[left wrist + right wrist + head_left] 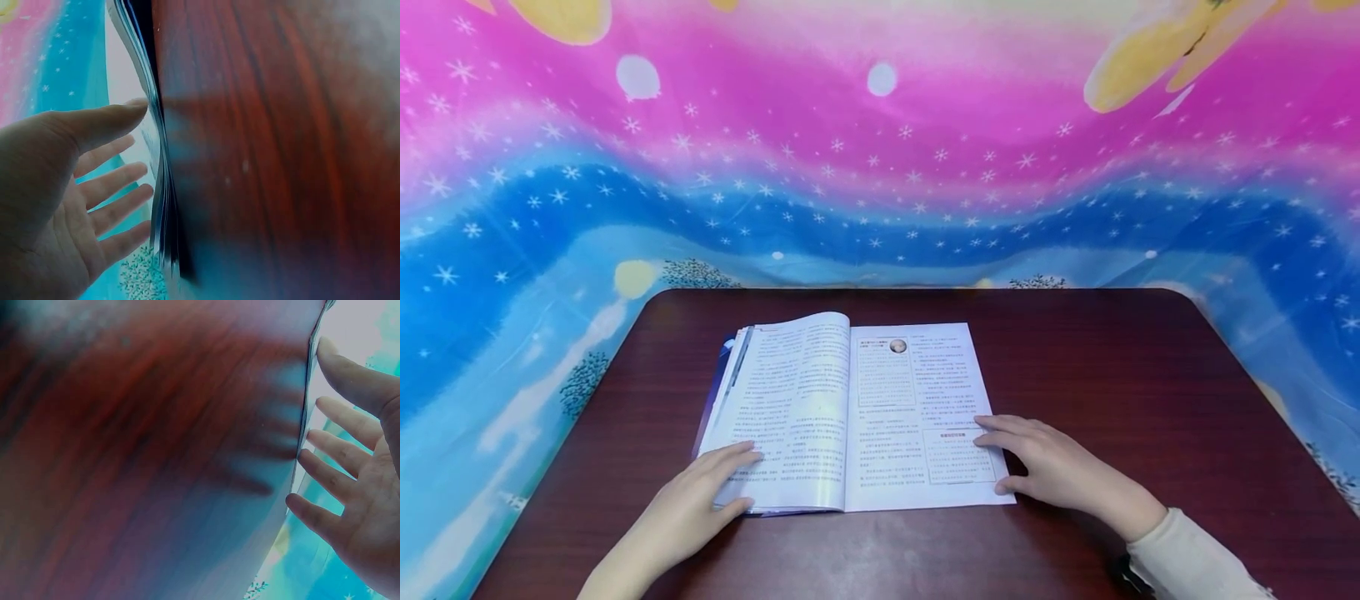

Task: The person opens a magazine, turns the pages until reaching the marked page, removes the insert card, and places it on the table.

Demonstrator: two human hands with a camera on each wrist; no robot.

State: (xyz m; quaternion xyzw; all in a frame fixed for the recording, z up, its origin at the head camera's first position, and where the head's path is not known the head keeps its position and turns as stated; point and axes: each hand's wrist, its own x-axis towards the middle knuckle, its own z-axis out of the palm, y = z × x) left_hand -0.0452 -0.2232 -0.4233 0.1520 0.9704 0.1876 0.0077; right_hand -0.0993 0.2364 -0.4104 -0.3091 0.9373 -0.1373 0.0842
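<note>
An open magazine lies on the dark wooden table, a thicker stack of pages on its left side and a flatter page on its right. My left hand rests at the lower left edge of the left page, fingers extended. In the left wrist view the thumb of that left hand touches the magazine's layered edge. At the lower right edge is my right hand, its fingertips on the right page. The right wrist view shows the right hand with fingers spread along the page edge.
The dark reddish table has rounded far corners and extends on both sides of the magazine. Behind it hangs a pink and blue cloth with snowflakes, reaching down around the table's sides. A light sleeve covers the right forearm.
</note>
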